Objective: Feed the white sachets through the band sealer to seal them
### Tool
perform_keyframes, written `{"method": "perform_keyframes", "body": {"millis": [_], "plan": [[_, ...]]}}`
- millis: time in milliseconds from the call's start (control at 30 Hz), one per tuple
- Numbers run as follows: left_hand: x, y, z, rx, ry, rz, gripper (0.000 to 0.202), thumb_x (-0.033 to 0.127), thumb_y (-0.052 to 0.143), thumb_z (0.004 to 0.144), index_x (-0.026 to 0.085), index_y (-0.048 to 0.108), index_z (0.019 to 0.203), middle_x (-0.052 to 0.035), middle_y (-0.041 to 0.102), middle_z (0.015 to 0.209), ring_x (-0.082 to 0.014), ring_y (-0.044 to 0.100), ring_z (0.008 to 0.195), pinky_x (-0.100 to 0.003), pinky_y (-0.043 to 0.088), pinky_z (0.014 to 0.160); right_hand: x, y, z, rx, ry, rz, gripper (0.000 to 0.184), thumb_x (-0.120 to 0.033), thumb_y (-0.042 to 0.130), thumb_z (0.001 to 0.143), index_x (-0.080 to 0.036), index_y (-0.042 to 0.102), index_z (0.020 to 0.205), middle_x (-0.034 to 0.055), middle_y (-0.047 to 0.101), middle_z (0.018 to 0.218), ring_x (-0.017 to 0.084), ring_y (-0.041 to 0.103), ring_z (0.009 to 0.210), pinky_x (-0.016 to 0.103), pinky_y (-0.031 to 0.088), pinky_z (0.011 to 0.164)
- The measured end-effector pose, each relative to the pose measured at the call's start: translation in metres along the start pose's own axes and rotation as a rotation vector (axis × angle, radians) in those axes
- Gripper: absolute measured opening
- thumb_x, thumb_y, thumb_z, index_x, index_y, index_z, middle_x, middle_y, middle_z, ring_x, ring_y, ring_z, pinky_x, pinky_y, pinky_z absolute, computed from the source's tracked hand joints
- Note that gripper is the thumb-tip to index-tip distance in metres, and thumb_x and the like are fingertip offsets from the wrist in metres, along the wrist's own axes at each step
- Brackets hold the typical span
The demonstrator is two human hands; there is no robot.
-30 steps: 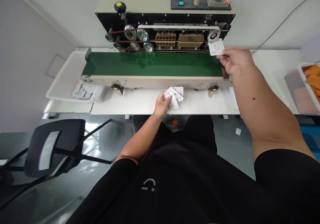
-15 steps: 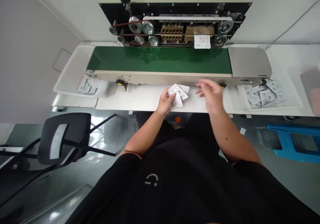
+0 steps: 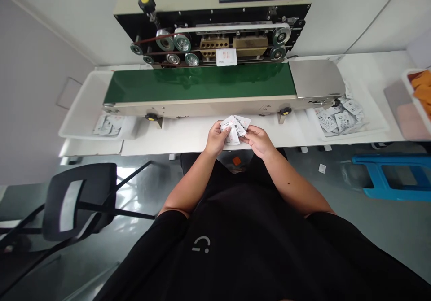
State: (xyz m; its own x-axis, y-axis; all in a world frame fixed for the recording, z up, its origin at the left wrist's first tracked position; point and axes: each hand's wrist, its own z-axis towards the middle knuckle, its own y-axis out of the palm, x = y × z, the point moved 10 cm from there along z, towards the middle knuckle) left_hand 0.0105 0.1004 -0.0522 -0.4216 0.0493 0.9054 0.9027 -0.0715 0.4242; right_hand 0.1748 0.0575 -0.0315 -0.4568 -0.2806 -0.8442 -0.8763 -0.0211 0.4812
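Observation:
My left hand (image 3: 214, 139) is closed on a small fan of white printed sachets (image 3: 233, 133), its thumb pressed across their left side. At their right edge, my right hand (image 3: 260, 143) pinches a sachet between thumb and fingers; its fingertips are partly hidden behind it. Both hands are just above the white table (image 3: 182, 133), in front of a band sealer (image 3: 202, 106). A single white sachet (image 3: 226, 57) is caught upright in the sealer's band, over the green conveyor belt (image 3: 161, 85).
On the left, a white tray (image 3: 76, 112) holds several sachets; another tray (image 3: 373, 119) with more sachets is at the right. A bin with orange items (image 3: 422, 88) stands far right. A black chair (image 3: 81, 198) and a blue stool (image 3: 373, 175) flank me.
My right hand has come leftward to the fanned sachets and taken hold at their right edge. The sachet in the sealer has travelled left along the band. The camera view has shifted slightly.

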Motion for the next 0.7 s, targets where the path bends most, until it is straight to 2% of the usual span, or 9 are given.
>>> {"method": "perform_keyframes", "body": {"millis": [100, 200, 267, 367, 433, 500, 567, 633, 700], "plan": [[-0.003, 0.001, -0.002, -0.03, -0.038, -0.006, 0.052, 0.053, 0.095, 0.076, 0.02, 0.067, 0.104, 0.0003, 0.078, 0.095, -0.013, 0.073, 0.081, -0.025, 0.058, 0.079, -0.001, -0.009, 0.0, 0.075, 0.002, -0.124, 0.053, -0.05, 0.098, 0.066, -0.017, 0.079, 0.104, 0.009, 0.079, 0.107, 0.023, 0.075, 0.107, 0.04, 0.063, 0.102], [-0.001, -0.002, -0.004, -0.018, -0.042, -0.045, 0.052, 0.052, 0.096, 0.075, 0.021, 0.066, 0.103, 0.0011, 0.077, 0.093, -0.0124, 0.073, 0.081, -0.025, 0.059, 0.079, -0.027, -0.023, 0.002, 0.166, -0.075, -0.231, 0.053, -0.055, 0.098, 0.066, -0.018, 0.078, 0.097, 0.008, 0.078, 0.1, 0.02, 0.075, 0.095, 0.036, 0.064, 0.091], [0.002, -0.005, -0.005, 0.009, -0.027, -0.075, 0.052, 0.051, 0.096, 0.075, 0.021, 0.066, 0.104, 0.0014, 0.077, 0.093, -0.0121, 0.073, 0.082, -0.025, 0.059, 0.081, -0.065, -0.035, 0.002, 0.224, -0.177, -0.28, 0.048, -0.052, 0.095, 0.071, -0.018, 0.076, 0.099, 0.0069, 0.077, 0.097, 0.017, 0.074, 0.085, 0.033, 0.064, 0.082], [0.006, -0.006, -0.005, 0.025, -0.023, -0.105, 0.053, 0.051, 0.097, 0.074, 0.022, 0.065, 0.104, 0.0012, 0.077, 0.094, -0.0123, 0.073, 0.083, -0.025, 0.059, 0.082, -0.139, -0.057, -0.001, 0.355, -0.326, -0.337, 0.035, -0.041, 0.089, 0.084, -0.018, 0.073, 0.104, 0.0043, 0.073, 0.086, 0.011, 0.067, 0.066, 0.025, 0.056, 0.063], [0.006, -0.004, -0.005, 0.016, -0.029, -0.116, 0.052, 0.051, 0.097, 0.075, 0.022, 0.065, 0.105, 0.0012, 0.076, 0.094, -0.0125, 0.073, 0.084, -0.025, 0.059, 0.082, -0.188, -0.073, -0.001, 0.477, -0.373, -0.372, 0.02, -0.03, 0.08, 0.093, -0.016, 0.07, 0.104, 0.0018, 0.067, 0.075, 0.008, 0.059, 0.057, 0.02, 0.049, 0.056], [0.006, -0.003, -0.005, 0.011, -0.031, -0.117, 0.051, 0.051, 0.096, 0.076, 0.022, 0.064, 0.104, 0.0011, 0.076, 0.093, -0.0128, 0.074, 0.084, -0.025, 0.059, 0.082, -0.227, -0.085, 0.002, 0.569, -0.375, -0.374, 0.003, -0.017, 0.068, 0.101, -0.014, 0.067, 0.102, 0.0007, 0.062, 0.068, 0.007, 0.054, 0.054, 0.019, 0.046, 0.055], [0.006, -0.003, -0.006, 0.016, -0.03, -0.113, 0.051, 0.051, 0.095, 0.077, 0.022, 0.064, 0.104, 0.0013, 0.076, 0.092, -0.013, 0.073, 0.083, -0.026, 0.059, 0.081, -0.25, -0.095, 0.011, 0.622, -0.336, -0.348, 0.01, -0.007, 0.058, 0.104, -0.013, 0.066, 0.103, 0.0017, 0.062, 0.067, 0.008, 0.056, 0.056, 0.019, 0.048, 0.058], [0.005, -0.004, -0.006, 0.023, -0.035, -0.113, 0.051, 0.051, 0.095, 0.077, 0.021, 0.064, 0.104, 0.0014, 0.075, 0.092, -0.0128, 0.073, 0.082, -0.026, 0.059, 0.081, -0.259, -0.102, 0.024, 0.647, -0.273, -0.316, 0.015, 0.0, 0.054, 0.103, -0.011, 0.064, 0.105, 0.004, 0.064, 0.068, 0.009, 0.06, 0.06, 0.021, 0.053, 0.063], [0.004, -0.004, -0.006, 0.022, -0.046, -0.12, 0.051, 0.05, 0.096, 0.076, 0.021, 0.064, 0.104, 0.0012, 0.076, 0.093, -0.0124, 0.072, 0.082, -0.025, 0.059, 0.081, -0.267, -0.1, 0.038, 0.62, -0.299, -0.321, 0.017, 0.005, 0.053, 0.101, -0.008, 0.063, 0.102, 0.0069, 0.065, 0.068, 0.011, 0.063, 0.062, 0.023, 0.056, 0.064]]}}
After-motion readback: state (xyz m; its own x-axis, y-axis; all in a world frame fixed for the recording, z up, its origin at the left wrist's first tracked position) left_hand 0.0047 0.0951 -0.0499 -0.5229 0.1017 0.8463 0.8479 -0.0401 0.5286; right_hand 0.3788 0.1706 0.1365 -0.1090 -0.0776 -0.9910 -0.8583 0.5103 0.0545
